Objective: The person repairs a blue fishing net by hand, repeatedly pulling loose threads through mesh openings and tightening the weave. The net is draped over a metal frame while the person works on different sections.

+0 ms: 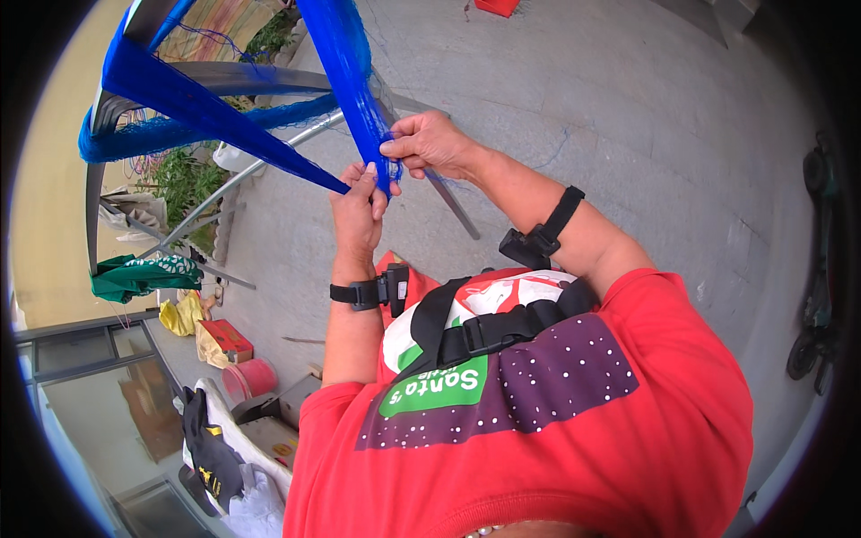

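Observation:
A gathered length of bright blue netting (350, 85) hangs down from a metal frame (93, 211) at the upper left. Its lower end is bunched between my two hands. My left hand (359, 202) is closed around the bottom of the bunch, with one taut strip running up and left from it to the frame. Just above and to the right, my right hand (426, 143) pinches the edge of the other strip between thumb and fingers. Loose fine strands stick out beside the right fingertips. Each forearm wears a black strap with a small device.
A slanting metal brace (229, 184) stands left of my hands. A green cloth (134, 278) hangs on the frame's lower bar. Farther down on the left are a red box (227, 339) and a pink bucket (249, 380). A dark scooter-like object (816, 269) stands at the far right.

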The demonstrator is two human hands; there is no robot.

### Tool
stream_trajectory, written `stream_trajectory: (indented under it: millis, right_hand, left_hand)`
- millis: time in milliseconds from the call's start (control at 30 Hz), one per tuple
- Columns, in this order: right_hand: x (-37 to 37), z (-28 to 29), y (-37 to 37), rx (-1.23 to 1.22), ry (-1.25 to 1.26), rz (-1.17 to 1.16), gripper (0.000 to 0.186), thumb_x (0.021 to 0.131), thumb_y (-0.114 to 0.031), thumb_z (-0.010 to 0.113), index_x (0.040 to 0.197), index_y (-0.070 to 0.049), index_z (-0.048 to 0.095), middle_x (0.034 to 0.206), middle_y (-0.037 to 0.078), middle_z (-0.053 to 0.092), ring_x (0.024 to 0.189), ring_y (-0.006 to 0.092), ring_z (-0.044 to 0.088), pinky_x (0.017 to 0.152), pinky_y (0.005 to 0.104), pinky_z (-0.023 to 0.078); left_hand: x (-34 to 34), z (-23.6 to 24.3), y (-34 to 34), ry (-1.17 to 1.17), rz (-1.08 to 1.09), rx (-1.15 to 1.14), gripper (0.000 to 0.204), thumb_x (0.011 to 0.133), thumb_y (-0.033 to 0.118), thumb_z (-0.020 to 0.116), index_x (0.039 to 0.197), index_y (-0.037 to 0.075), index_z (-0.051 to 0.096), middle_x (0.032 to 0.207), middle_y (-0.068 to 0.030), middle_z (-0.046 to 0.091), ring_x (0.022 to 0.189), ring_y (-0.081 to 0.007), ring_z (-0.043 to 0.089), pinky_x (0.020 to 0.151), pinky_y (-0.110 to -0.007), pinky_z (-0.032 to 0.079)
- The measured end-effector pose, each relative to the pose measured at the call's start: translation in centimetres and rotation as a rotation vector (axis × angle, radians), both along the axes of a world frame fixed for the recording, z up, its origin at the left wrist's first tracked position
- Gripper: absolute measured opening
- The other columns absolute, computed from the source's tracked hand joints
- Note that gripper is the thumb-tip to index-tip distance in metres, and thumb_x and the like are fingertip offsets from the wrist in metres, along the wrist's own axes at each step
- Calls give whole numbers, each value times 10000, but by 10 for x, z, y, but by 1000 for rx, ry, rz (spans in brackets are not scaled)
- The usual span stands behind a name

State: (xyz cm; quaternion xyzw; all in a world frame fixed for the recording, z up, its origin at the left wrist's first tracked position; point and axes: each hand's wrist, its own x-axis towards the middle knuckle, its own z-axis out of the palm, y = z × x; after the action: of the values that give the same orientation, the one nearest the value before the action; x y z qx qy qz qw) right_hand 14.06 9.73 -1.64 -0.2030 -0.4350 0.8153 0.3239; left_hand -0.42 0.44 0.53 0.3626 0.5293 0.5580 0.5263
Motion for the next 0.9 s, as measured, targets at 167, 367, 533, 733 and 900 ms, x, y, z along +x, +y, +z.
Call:
stream_trajectory:
  millis: [167, 367, 533, 733, 900]
  right_hand:
    - [1, -19, 3, -111, -68, -169, 114, 802, -83, 664, 805, 17, 607, 667, 46, 577, 482, 85, 474, 393, 238, 392]
    - [9, -23, 8, -220, -114, -431, 89, 795, -39, 635, 776, 38, 594, 651, 65, 544, 478, 100, 462, 379, 244, 379]
    - [14, -24, 15, -235, -173, -491, 66, 786, -7, 609, 747, 42, 588, 631, 64, 528, 458, 103, 447, 352, 264, 366]
    - [26, -31, 20, -280, -181, -561, 90, 787, -5, 609, 711, 31, 579, 644, 84, 551, 449, 104, 453, 354, 261, 362]
    - [51, -34, 39, -335, -143, -648, 80, 811, -19, 593, 746, 27, 583, 696, 101, 582, 438, 89, 429, 376, 259, 372]
  left_hand:
    - [5, -4, 2, -12, 114, 25, 86, 921, 81, 508, 898, 0, 519, 678, -53, 557, 403, -34, 338, 409, -174, 244]
    - [7, -13, 4, 21, 204, 84, 98, 920, 63, 516, 829, 39, 485, 615, 29, 431, 419, -48, 339, 414, -199, 233]
    - [6, -19, 2, 55, 312, 153, 146, 935, 100, 504, 809, 33, 470, 550, 10, 426, 414, -69, 374, 403, -218, 260]
    - [13, -22, 0, 26, 419, 242, 141, 944, 106, 485, 824, 32, 475, 550, 5, 432, 421, -75, 396, 408, -215, 273]
    - [13, -19, -3, 57, 415, 179, 118, 944, 93, 486, 861, 9, 493, 609, 1, 445, 438, -72, 387, 427, -207, 282]
